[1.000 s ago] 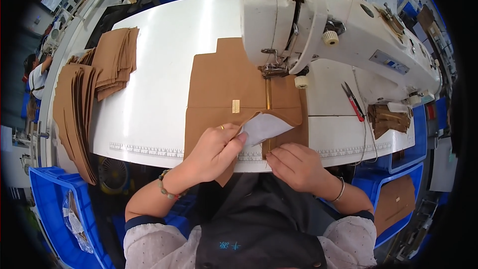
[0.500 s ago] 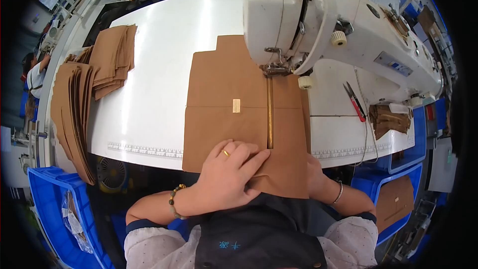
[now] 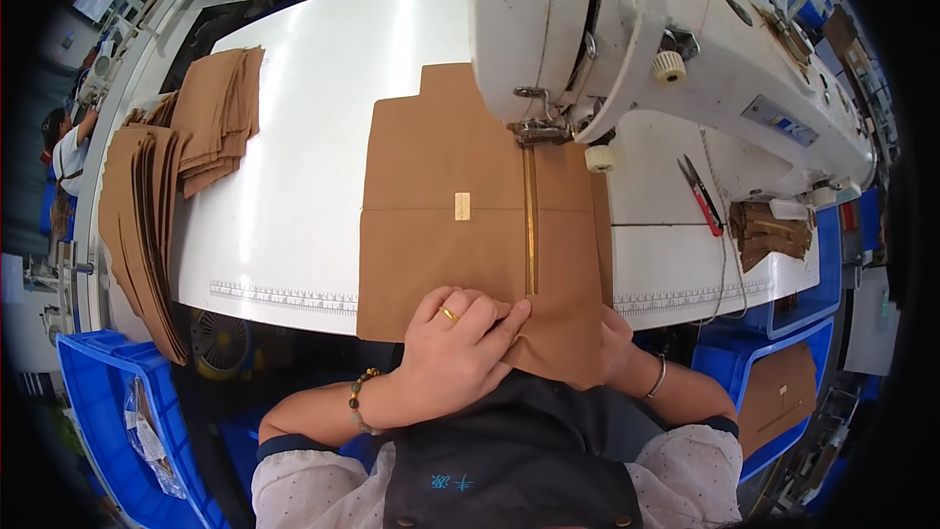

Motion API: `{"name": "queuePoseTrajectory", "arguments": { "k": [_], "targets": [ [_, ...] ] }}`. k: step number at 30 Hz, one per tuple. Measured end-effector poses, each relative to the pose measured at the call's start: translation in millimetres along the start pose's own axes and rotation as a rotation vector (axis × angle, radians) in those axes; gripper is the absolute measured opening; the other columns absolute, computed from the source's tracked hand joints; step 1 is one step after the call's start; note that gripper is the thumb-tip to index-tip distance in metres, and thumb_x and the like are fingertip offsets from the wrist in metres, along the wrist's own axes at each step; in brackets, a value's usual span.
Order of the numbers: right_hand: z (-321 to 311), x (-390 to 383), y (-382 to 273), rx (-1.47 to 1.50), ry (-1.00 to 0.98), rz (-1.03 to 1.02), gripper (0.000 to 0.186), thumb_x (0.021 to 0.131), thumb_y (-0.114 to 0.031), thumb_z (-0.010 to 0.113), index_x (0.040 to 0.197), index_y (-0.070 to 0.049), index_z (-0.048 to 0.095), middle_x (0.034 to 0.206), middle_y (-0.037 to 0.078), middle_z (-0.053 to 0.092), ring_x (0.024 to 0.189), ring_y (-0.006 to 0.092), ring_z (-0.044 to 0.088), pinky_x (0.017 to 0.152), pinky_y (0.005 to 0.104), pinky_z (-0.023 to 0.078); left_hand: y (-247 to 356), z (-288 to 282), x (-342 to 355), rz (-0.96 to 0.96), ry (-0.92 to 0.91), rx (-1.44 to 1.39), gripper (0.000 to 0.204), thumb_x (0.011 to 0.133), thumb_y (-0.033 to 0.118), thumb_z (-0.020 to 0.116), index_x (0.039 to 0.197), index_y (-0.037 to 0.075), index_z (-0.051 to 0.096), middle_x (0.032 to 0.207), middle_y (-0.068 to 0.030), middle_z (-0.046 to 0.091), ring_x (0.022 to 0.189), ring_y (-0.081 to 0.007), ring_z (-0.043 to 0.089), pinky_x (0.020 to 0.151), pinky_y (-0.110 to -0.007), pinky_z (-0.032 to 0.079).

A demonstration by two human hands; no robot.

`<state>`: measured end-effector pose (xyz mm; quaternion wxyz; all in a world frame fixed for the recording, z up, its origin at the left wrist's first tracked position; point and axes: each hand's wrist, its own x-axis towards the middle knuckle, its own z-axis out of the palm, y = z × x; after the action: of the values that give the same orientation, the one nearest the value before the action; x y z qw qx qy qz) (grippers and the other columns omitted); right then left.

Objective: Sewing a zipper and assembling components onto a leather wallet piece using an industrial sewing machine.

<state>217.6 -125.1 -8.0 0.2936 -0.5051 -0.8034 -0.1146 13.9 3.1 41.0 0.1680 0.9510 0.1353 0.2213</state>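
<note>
L hand [image 3: 458,348]: fingers bunched together, tips on the brown panel [image 3: 416,255] just below the zip's [image 3: 531,225] near end; can't tell if it's pinching cloth or just pressing. R hand [image 3: 617,345] is half hidden behind the panel's edge, so no idea re: its grip. Panel's under L hand and runs fwd to the presser foot [image 3: 540,131], dead ahead of those fingertips. IMO step = lining up cloth around the zip; next move prob calls for keeping it flat, zip straight.
</note>
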Motion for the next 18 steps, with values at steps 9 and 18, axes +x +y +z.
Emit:
{"name": "queuePoseTrajectory", "arguments": {
  "k": [9, 18],
  "targets": [
    [1, -2, 1, -0.012, 0.006, -0.037, 0.043, 0.079, -0.018, 0.073, 0.119, -0.004, 0.073, 0.125, 0.013, 0.067, 0.107, 0.0294, 0.071, 0.09, 0.042, 0.063, 2, -3, 3, -0.041, -0.035, -0.019, 0.048, 0.073, 0.017, 0.078, 0.12, 0.006, 0.075, 0.101, -0.0024, 0.061, 0.097, -0.0222, 0.06, 0.089, -0.041, 0.048],
    [-17, -7, 5, 0.055, 0.005, -0.073, 0.028, 0.074, -0.015, 0.075, 0.101, -0.009, 0.076, 0.104, 0.008, 0.07, 0.095, 0.0264, 0.072, 0.086, 0.0397, 0.063, 8, -18, 12, -0.018, -0.145, 0.053, 0.058, 0.081, 0.05, 0.074, 0.119, 0.006, 0.075, 0.116, -0.0076, 0.066, 0.112, -0.0267, 0.062, 0.094, -0.047, 0.047]
  ]
}}
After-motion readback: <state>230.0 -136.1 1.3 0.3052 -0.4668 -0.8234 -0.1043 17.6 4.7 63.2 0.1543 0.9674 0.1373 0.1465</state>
